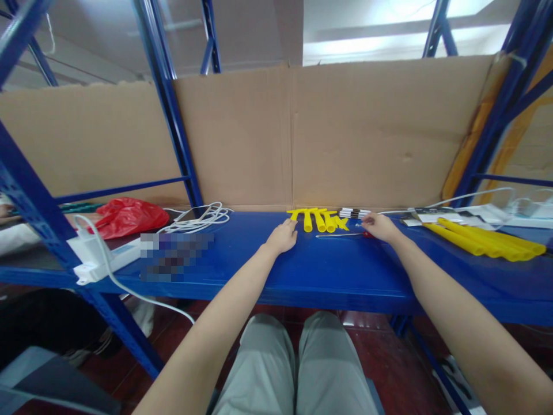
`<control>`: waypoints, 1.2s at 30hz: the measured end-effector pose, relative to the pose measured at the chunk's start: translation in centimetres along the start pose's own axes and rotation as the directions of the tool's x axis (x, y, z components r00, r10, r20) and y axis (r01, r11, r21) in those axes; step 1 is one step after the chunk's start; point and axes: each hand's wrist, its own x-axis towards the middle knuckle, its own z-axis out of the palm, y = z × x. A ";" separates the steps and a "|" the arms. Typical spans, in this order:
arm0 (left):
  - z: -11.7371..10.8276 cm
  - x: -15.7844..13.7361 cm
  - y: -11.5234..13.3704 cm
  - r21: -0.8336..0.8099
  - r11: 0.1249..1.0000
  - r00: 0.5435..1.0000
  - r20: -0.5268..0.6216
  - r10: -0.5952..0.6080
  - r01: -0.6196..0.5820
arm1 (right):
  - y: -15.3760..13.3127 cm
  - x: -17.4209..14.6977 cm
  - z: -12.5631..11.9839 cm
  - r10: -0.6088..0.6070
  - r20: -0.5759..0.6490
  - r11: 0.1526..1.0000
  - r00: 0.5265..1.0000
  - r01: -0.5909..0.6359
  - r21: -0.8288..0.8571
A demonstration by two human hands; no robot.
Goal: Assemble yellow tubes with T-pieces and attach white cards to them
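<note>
Head feed: both hands reach forward over the blue counter (pixel 311 279).

Left hand (pixel 283 236): back up, fingertips at the leftmost of the short yellow parts (pixel 320 222). I can't resolve touching vs. just beside, and can't tell if it's gripping.

Right hand (pixel 381 226): fingers bent down at the red handle of a thin metal-shafted tool (pixel 340 235). Handle mostly hidden, so I can't tell if the fingers are closed on it. Tool lies flat, shaft pointing left, on my near side of the yellow parts.

Yellow parts sit in a row between the hands, toward the back edge; several are tubes with flared ends facing me. White-and-black bundle (pixel 352 213) is just right of that row, near the right fingertips.

Far right: longer yellow tubes (pixel 488 238), side by side. Far left: coiled white cable (pixel 207 219), red bag (pixel 132 219), white power strip (pixel 121 255). Cardboard (pixel 242 138) stands along the back. Patch beside the power strip is pixelated, unreadable for me.
</note>
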 end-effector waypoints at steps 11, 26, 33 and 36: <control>-1.8 -0.7 0.7 0.020 0.986 0.984 -0.079 -0.161 0.163 | -0.1 -0.2 -0.2 -0.013 -0.008 1.000 1.000 0.013 0.025; -2.1 -0.8 -0.6 0.060 0.963 0.930 -0.284 -0.235 0.262 | -0.8 -0.6 -0.9 0.023 -0.002 0.997 1.000 -0.023 -0.079; -1.6 -0.6 -1.2 -0.016 0.946 0.942 -0.083 -0.325 0.325 | -0.2 -0.3 -0.8 -0.021 -0.049 0.997 0.999 0.017 -0.080; -1.9 -0.6 -1.1 -0.017 0.931 0.929 -0.068 -0.364 0.364 | -0.2 -0.4 -0.8 -0.004 -0.040 0.997 0.999 0.000 -0.078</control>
